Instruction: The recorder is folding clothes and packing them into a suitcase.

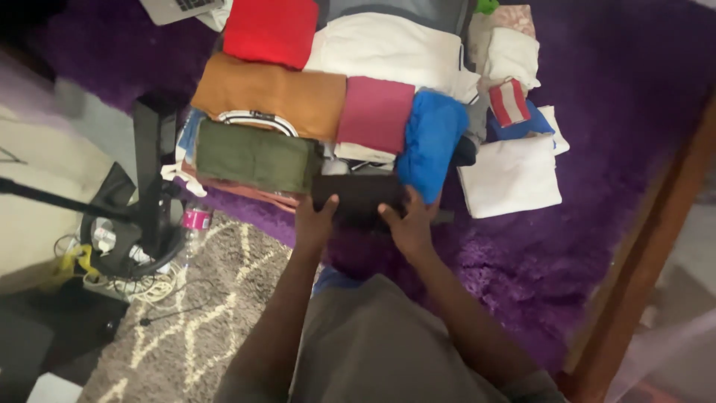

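Note:
Both my hands hold a dark folded garment (359, 197) at the near edge of a purple fuzzy blanket (597, 149). My left hand (315, 221) grips its left end and my right hand (409, 222) grips its right end. Just beyond it lie folded clothes: an olive green piece (256, 155), an orange-brown one (270, 94), a maroon one (375, 113) and a blue one (430, 142).
Further back lie a red folded garment (271, 30), white pieces (388, 49) and a white folded cloth (509, 176) at right. A grey patterned rug (201, 313), cables and a dark stand (149, 172) are at left. A wooden frame (641, 269) runs along the right.

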